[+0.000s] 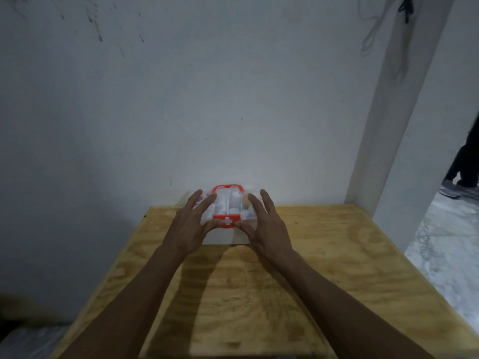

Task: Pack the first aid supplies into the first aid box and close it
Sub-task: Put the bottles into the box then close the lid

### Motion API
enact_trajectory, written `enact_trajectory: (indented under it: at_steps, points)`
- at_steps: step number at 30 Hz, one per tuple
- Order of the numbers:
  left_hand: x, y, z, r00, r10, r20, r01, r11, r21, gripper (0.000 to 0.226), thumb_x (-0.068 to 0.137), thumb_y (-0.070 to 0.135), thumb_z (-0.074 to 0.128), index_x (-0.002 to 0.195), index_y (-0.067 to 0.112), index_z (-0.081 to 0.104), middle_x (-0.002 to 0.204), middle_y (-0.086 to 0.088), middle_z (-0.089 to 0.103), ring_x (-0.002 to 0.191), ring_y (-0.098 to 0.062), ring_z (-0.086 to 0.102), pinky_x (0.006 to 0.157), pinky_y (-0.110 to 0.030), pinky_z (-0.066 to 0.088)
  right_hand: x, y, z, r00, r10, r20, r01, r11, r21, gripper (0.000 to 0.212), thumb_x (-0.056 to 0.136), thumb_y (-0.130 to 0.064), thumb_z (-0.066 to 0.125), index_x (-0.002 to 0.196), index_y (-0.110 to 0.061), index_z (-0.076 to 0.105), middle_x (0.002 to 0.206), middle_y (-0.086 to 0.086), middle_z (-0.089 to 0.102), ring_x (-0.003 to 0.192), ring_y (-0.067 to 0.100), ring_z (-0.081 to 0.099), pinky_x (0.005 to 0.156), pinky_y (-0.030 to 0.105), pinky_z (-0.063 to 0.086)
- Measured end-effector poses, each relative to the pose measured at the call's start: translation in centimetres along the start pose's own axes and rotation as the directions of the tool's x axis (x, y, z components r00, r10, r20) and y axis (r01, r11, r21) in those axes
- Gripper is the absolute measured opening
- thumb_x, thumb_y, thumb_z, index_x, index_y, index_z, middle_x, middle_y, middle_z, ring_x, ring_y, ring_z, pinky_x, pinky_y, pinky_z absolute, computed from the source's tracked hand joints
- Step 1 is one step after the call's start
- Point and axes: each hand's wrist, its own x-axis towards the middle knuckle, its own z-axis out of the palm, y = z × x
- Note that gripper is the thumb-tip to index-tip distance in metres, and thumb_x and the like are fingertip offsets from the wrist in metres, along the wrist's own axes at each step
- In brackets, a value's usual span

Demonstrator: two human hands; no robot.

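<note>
The first aid box (228,216) sits at the tabletop's (324,255) far edge, lid down, looking light, stiff and slick, with left hand (190,225) and right hand (264,224) spread-fingered on its lid, thumbs seemingly pressing the red latch (226,219).

Supplies (228,203) inside the clear box (225,235) blur; bystander (464,164) cut off.

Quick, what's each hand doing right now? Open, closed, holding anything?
Left hand: open, fingers spread over the first aid box, thumb at the red latch.
Right hand: open, likewise resting on the box, not gripping it.
</note>
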Motion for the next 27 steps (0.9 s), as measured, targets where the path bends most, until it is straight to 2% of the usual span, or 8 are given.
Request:
enact_trajectory:
  at_steps: [3, 7, 10, 17, 27]
  points:
    - [-0.1, -0.2, 0.1, 1.0, 0.023, -0.003, -0.023, 1.0, 0.006, 0.078, 0.081, 0.059, 0.053, 0.149, 0.027, 0.033, 0.161, -0.008, 0.024, 0.142, -0.033, 0.035, 0.108, -0.055, 0.041, -0.1, -0.1, -0.1, 1.0, -0.001, -0.005, 0.001, 1.0, 0.006, 0.077, 0.087, -0.064, 0.055, 0.151, -0.034, 0.025, 0.165, -0.003, 0.009, 0.144, 0.028, 0.035, 0.108, 0.047, 0.043]
    - [0.3, -0.1, 0.0, 1.0, -0.002, 0.004, 0.003, 1.0, -0.027, 0.082, 0.079, 0.066, 0.048, 0.15, 0.028, 0.033, 0.162, -0.008, 0.022, 0.143, -0.033, 0.033, 0.109, -0.057, 0.04, 0.4, -0.2, 0.0, 1.0, 0.014, -0.014, -0.014, 1.0, 0.003, 0.08, 0.084, -0.07, 0.052, 0.15, -0.033, 0.026, 0.165, -0.004, 0.01, 0.145, 0.025, 0.031, 0.11, 0.049, 0.038]
    - [1.3, 0.0, 0.4, 1.0, -0.005, 0.002, 0.005, 1.0, -0.02, 0.076, 0.085, 0.054, 0.059, 0.15, 0.028, 0.031, 0.163, -0.007, 0.018, 0.145, -0.032, 0.03, 0.11, -0.055, 0.038, 1.2, 0.2, 0.1, 1.0, 0.018, -0.021, -0.018, 1.0, 0.009, 0.08, 0.084, -0.071, 0.052, 0.15, -0.034, 0.026, 0.165, -0.005, 0.011, 0.146, 0.024, 0.031, 0.111, 0.048, 0.035]
    - [3.8, 0.3, 1.0, 0.998, 0.045, 0.037, -0.045, 0.999, 0.018, 0.068, 0.092, 0.033, 0.063, 0.151, 0.024, 0.031, 0.163, -0.009, 0.015, 0.148, -0.033, 0.023, 0.113, -0.056, 0.034, 3.8, 1.2, 0.1, 0.999, 0.03, -0.011, -0.03, 1.0, -0.003, 0.078, 0.086, -0.065, 0.054, 0.15, -0.029, 0.03, 0.165, -0.001, 0.013, 0.144, 0.025, 0.033, 0.111, 0.046, 0.037]
    - [5.3, 0.3, 1.5, 0.999, -0.009, 0.034, 0.01, 0.999, -0.037, 0.072, 0.089, 0.045, 0.06, 0.151, 0.024, 0.029, 0.163, -0.01, 0.014, 0.145, -0.034, 0.026, 0.111, -0.057, 0.036, 4.9, 2.3, 0.4, 1.0, 0.003, -0.029, -0.003, 1.0, 0.011, 0.075, 0.087, -0.066, 0.052, 0.149, -0.03, 0.03, 0.164, -0.002, 0.013, 0.143, 0.024, 0.035, 0.106, 0.045, 0.042]
